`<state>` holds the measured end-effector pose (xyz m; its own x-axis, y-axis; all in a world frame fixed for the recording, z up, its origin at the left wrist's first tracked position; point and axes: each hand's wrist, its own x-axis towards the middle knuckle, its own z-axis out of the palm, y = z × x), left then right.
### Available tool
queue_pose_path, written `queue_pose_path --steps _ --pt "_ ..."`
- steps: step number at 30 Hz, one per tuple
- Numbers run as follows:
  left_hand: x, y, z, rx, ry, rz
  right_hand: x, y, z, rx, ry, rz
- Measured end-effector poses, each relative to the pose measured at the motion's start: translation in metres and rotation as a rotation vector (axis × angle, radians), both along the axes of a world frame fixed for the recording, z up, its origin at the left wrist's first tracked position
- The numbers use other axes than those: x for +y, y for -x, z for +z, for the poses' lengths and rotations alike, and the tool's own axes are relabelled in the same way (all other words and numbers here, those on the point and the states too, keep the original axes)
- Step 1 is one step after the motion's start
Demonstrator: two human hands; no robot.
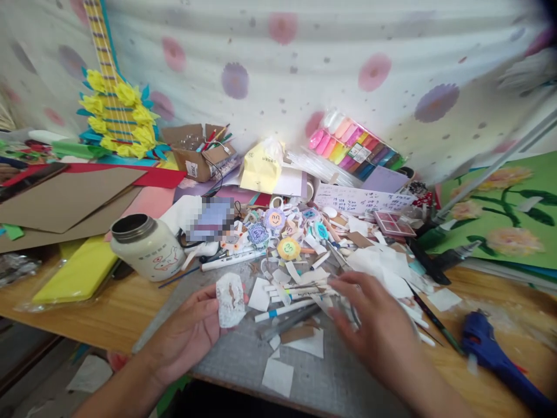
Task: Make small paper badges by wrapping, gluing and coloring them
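My left hand [191, 334] lies palm up at the near edge of the grey cutting mat [339, 377] and pinches a small white paper cut-out [230, 299] between thumb and fingers. My right hand [374, 325] hovers palm down over the heap of paper scraps [383, 270], fingers spread, their tips by several white marker pens [291, 296]. It holds nothing that I can see. Small round decorated cut-outs [288, 248] lie just beyond the pens.
A white jar [148, 247] stands at the left by yellow sheets [82, 273] and cardboard [61, 200]. A blue glue gun [491, 351] lies at the right. A box of coloured clay sticks [352, 145], a cardboard box [200, 154] and a paper guitar [113, 110] stand behind.
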<state>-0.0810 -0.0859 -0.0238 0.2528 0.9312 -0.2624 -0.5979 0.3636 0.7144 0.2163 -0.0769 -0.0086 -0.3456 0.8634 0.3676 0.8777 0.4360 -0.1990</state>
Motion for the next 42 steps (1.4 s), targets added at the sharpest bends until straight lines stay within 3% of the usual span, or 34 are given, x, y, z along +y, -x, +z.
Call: queue_pose_path --steps 3,7,12,18,22,28,34,42 --pt "-0.001 -0.001 0.001 -0.007 0.000 0.029 -0.010 0.039 0.004 -0.015 0.252 0.334" --pt "-0.001 0.002 -0.003 0.032 -0.005 0.065 -0.006 0.063 -0.003 -0.125 0.324 0.458" --pt "0.003 0.015 -0.005 0.130 -0.049 0.060 0.011 0.054 -0.008 -0.175 0.294 0.333" --pt "0.005 0.021 0.002 0.316 -0.119 0.090 0.019 0.029 -0.004 -0.138 0.239 0.253" --pt "0.005 0.024 0.001 0.542 -0.126 0.104 0.009 0.015 -0.004 -0.108 0.224 0.226" --pt "0.014 0.031 0.007 0.912 -0.192 0.003 -0.018 0.002 -0.012 0.035 0.079 0.189" --pt "0.018 0.037 0.012 1.116 -0.276 -0.124 -0.032 -0.003 -0.026 0.111 -0.039 0.222" --pt "0.016 0.059 0.002 1.282 -0.422 -0.092 -0.034 -0.006 -0.031 0.129 -0.109 0.221"
